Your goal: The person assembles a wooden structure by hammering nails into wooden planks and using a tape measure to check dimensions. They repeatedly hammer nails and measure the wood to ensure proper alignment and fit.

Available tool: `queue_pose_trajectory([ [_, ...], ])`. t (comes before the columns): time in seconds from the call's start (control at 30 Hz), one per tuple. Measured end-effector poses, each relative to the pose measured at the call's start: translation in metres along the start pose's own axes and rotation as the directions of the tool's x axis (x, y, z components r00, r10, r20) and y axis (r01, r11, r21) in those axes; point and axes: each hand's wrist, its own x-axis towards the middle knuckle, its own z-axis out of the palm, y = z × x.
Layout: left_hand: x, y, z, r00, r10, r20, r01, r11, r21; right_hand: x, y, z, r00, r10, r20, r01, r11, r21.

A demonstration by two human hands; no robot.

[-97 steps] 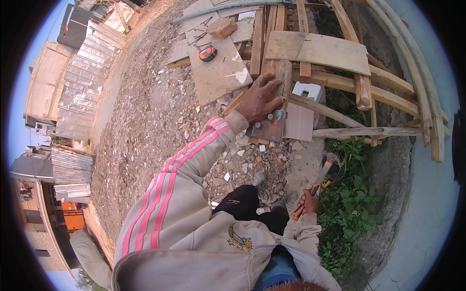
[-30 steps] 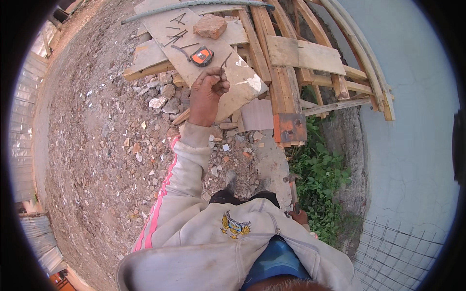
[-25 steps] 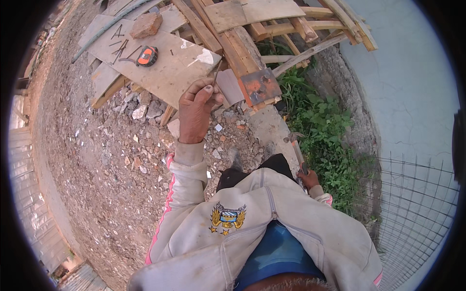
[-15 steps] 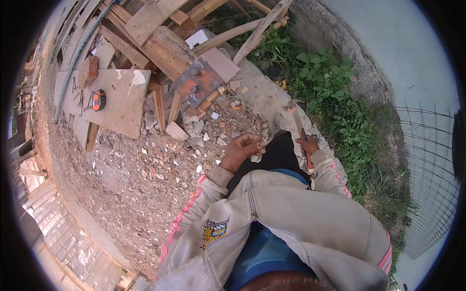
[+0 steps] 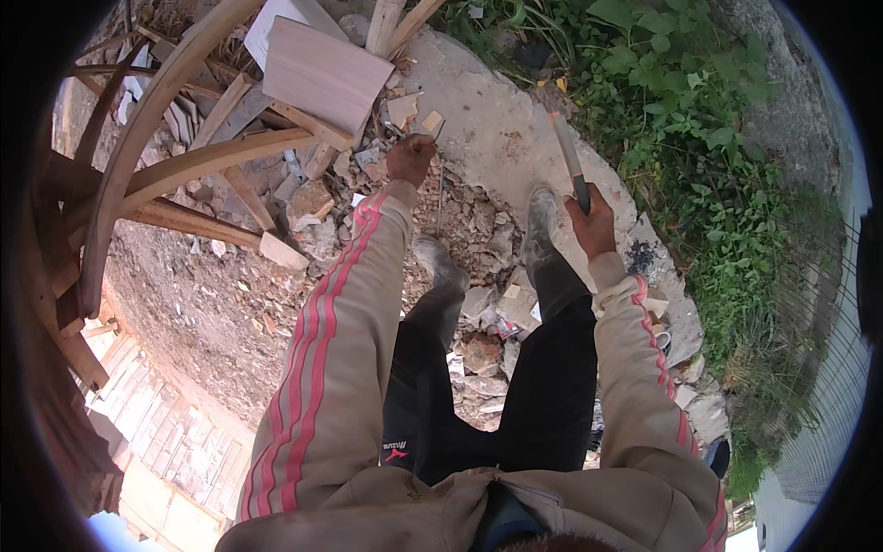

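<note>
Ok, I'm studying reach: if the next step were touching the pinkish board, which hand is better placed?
The left hand, probably: it's nearer the pinkish board, though whether it holds anything is unclear. The right hand is farther and grips a dark-gripped tool.

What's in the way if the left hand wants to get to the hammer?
Nothing I can see blocks the gap between the left hand and the hammer; the concrete is just ground below. But the right hand is wrapped around the dark handle, covering part of it.
</note>
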Motion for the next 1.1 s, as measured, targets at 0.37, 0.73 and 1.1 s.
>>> queue_pose_trajectory([
  [0.37,0.120,-0.093,0.154,0.985,0.116,-0.126,-0.106,0.991,0.085,0.073,0.119,0.046,0.979,0.197,0.052,-0.200,0.978,0.052],
  [0.73,0.240,-0.084,0.160,0.951,0.055,-0.303,0.010,0.977,0.212,0.203,0.060,0.129,0.971,-0.208,0.115,0.218,0.972,-0.089],
  [1.1,0.267,-0.121,0.191,0.865,0.226,-0.447,-0.129,0.963,0.237,0.273,0.046,0.177,0.943,-0.296,0.153,0.326,0.914,-0.242],
])
